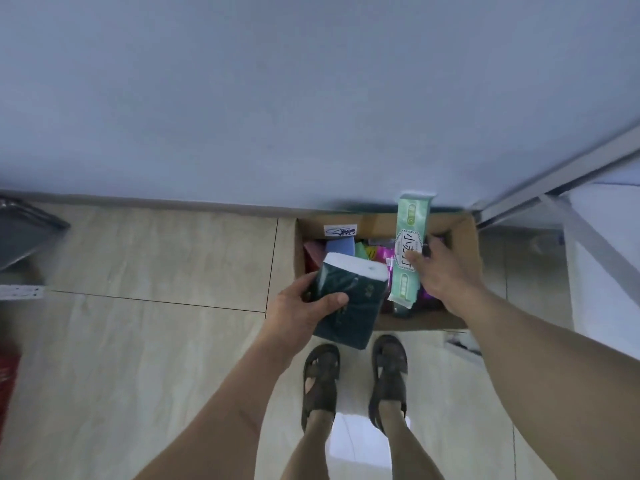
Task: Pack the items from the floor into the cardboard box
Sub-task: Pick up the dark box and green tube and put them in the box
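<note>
An open cardboard box (pixel 460 237) stands on the tiled floor against the wall, just beyond my feet. Several colourful packets (pixel 349 249) lie inside it. My left hand (pixel 304 311) grips a dark green tissue pack (pixel 349 303) with a white end, held over the box's near left corner. My right hand (pixel 446 271) holds a long light green pack (pixel 410 249) with printed characters, upright and tilted over the box's middle. The box's near wall is partly hidden by my hands.
A grey tray-like object (pixel 24 233) sits at the far left, with something red (pixel 8 379) below it at the frame's edge. A white cabinet with a metal rail (pixel 568 174) stands to the right of the box. My sandalled feet (pixel 353 379) stand on the tiles.
</note>
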